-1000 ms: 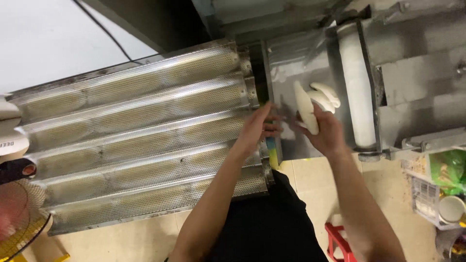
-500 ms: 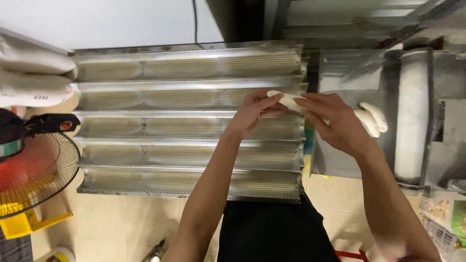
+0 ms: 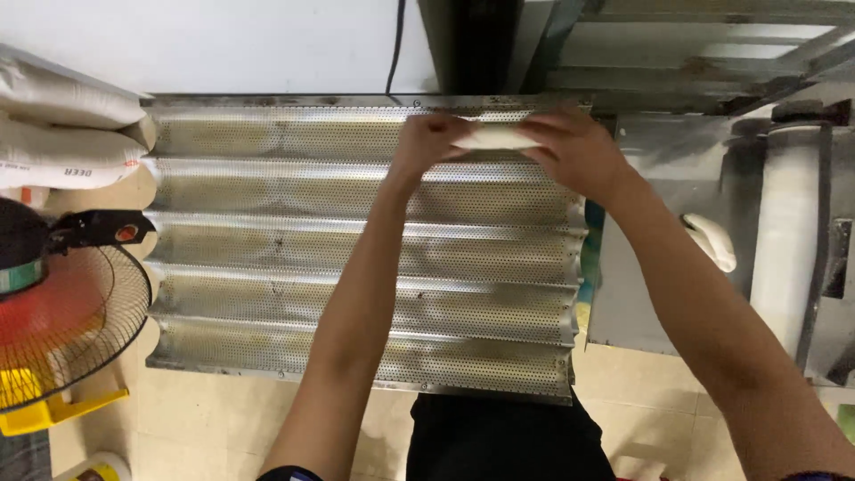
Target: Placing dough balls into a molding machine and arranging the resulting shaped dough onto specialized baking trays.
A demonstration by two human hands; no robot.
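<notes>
the dough piece [image 3: 492, 137] i'm watching is a pale, smooth, elongated roll, lying crosswise over the farthest channel of the perforated metal baguette tray [image 3: 267, 258], near the tray's far right corner. only its middle stretch shows; both ends are covered by fingers, so i cannot tell how long it really is or whether it rests on the metal or hangs just above it. the left hand [image 3: 426, 142] closes its fingers around the left end, and the right hand [image 3: 574, 147] does the same at the right end, so the roll runs between the two grips, with the fingertips curled over its top and the thumbs hidden underneath. both forearms reach across the tray from the near edge, hiding parts of the nearer channels. the tray has five long wavy troughs, all shiny and dotted with small holes, with faint floury marks along them. to the right, just beside the tray, stands a steel machine [image 3: 659, 223] with a white roller [image 3: 784, 240], and a second pale dough piece [image 3: 712, 240] lies on its surface, partly behind my right arm. to the left i see stacked white sacks [image 3: 62, 134] and a fan with a wire guard [image 3: 62, 321], cut off by the frame edge. a black cable [image 3: 395, 44] runs down the white wall behind the tray.
</notes>
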